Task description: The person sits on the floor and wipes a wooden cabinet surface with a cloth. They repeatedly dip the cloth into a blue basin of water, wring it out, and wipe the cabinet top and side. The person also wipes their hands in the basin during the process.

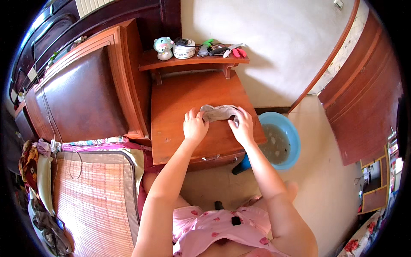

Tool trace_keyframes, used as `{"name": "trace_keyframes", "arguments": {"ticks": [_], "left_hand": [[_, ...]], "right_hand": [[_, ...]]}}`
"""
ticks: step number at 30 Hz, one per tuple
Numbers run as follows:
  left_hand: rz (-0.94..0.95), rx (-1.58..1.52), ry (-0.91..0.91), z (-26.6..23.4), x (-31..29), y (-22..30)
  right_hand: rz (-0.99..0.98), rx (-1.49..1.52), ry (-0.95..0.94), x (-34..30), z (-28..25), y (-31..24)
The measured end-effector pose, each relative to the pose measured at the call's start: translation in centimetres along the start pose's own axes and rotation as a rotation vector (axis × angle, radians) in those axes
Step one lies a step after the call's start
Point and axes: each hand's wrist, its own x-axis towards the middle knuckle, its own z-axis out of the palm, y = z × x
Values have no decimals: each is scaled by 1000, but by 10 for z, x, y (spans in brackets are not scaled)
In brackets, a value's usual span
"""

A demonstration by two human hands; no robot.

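A crumpled greyish-beige cloth is stretched sideways just over the top of the reddish-brown wooden nightstand. My left hand has its fingers curled on the cloth's left end. At the other end, the fingers and thumb of my right hand close round the fabric. Between the hands the cloth sags into folds. Whether its underside touches the wood cannot be made out.
Behind, a raised shelf bears a bear figurine, a white round container and scissors. A blue basin with cloudy water stands right of the nightstand. The bed with its woven mat lies left.
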Motion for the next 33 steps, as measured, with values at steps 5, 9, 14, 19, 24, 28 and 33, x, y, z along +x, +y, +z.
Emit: {"name": "trace_keyframes", "arguments": {"ticks": [5, 9, 14, 19, 24, 28, 33], "left_hand": [[87, 84, -282, -2, -17, 5], [123, 124, -191, 9, -33, -5], [120, 149, -247, 1, -31, 6], [56, 93, -221, -5, -29, 14], [25, 96, -239, -5, -26, 11], [29, 91, -233, -5, -27, 5], [46, 122, -292, -10, -27, 12]], "right_hand": [[74, -290, -371, -6, 22, -15], [156, -319, -418, 11, 37, -36], [135, -330, -326, 26, 53, -41], [-86, -146, -96, 31, 73, -38], [-157, -78, -80, 22, 72, -44], [-131, 59, -90, 11, 59, -36], [-42, 92, -148, 22, 56, -26]]}}
